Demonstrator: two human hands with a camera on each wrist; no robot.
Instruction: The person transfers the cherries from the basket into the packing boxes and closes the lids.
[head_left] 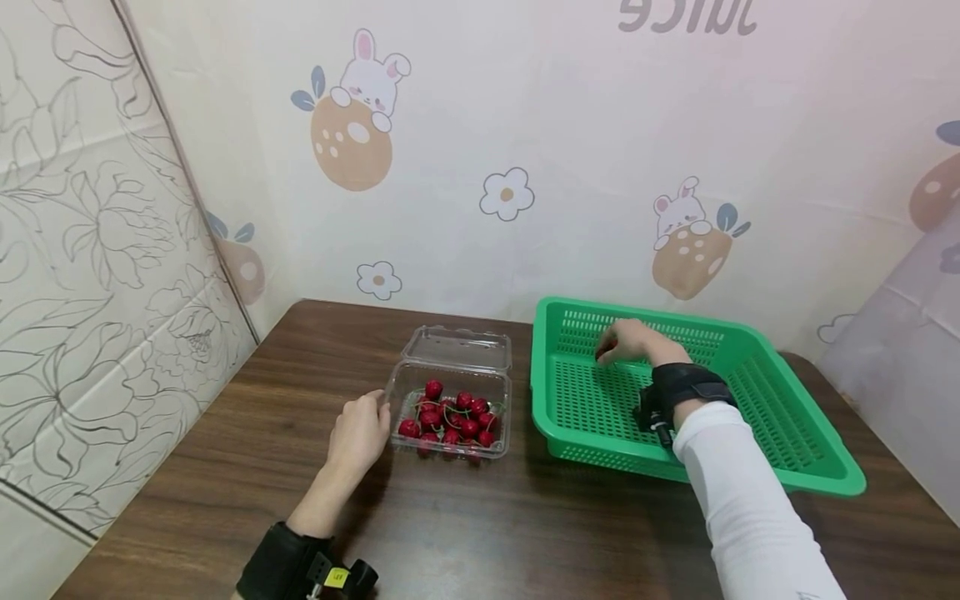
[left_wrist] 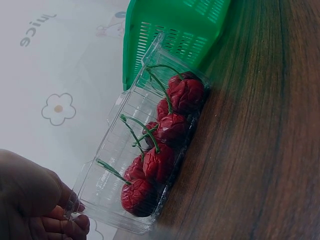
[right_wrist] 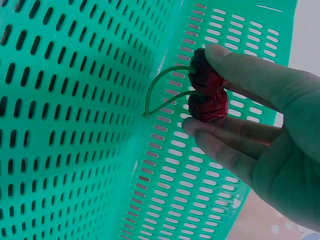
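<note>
In the right wrist view, my right hand [right_wrist: 265,115] pinches a pair of dark red cherries [right_wrist: 209,106] between thumb and fingers. Their green stems join at the tips. The head view has this right hand inside the green plastic basket [head_left: 592,408], above its floor. To the left, a clear plastic clamshell box [head_left: 500,400] stands with its lid [head_left: 457,348] folded back. Several red cherries [head_left: 430,419] with green stems lie in it. My left hand [head_left: 360,433] grips the box's left edge; the left wrist view shows thumb and fingers pinching the clear rim.
Both containers stand side by side on a dark wooden table [head_left: 247,467], with a narrow gap between them. Behind it hangs a pale wall covering [head_left: 450,250] printed with rabbits and flowers. A flower-patterned panel [head_left: 112,275] rises at the left.
</note>
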